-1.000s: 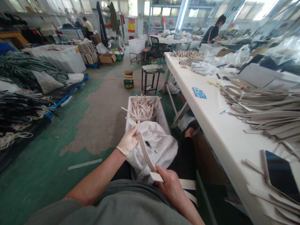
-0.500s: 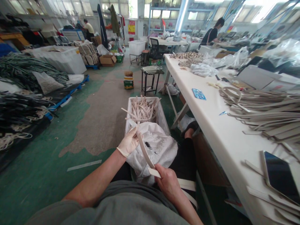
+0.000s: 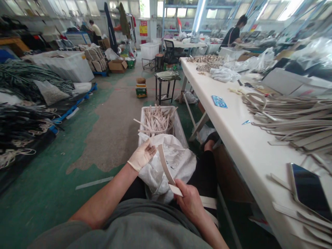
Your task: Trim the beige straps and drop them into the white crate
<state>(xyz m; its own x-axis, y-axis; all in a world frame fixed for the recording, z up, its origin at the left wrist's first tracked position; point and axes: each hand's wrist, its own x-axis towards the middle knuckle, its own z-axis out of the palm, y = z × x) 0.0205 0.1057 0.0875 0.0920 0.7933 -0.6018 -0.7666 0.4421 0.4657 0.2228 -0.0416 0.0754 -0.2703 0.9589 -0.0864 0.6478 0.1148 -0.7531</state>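
Observation:
My left hand, in a pale glove, is open just left of a beige strap, with a small gap between fingers and strap. The bare right hand is closed around that strap, whose free end curves up and away from me. A short flat strap end also pokes out of the same fist, and more strap lies over my right thigh. Beneath both hands a white woven sack covers my lap and the near part of a white plastic bin. Pale cut strips fill the bin's far part.
On my right runs a long white table with bundled beige straps, a phone and a blue packet. Ahead stands a small stool. Dark cords lie on a blue pallet at left. Two people work farther back.
My left hand has let go of the strap's far end and opened, moving slightly left. The right hand, still gripping the strap, has shifted a little right.

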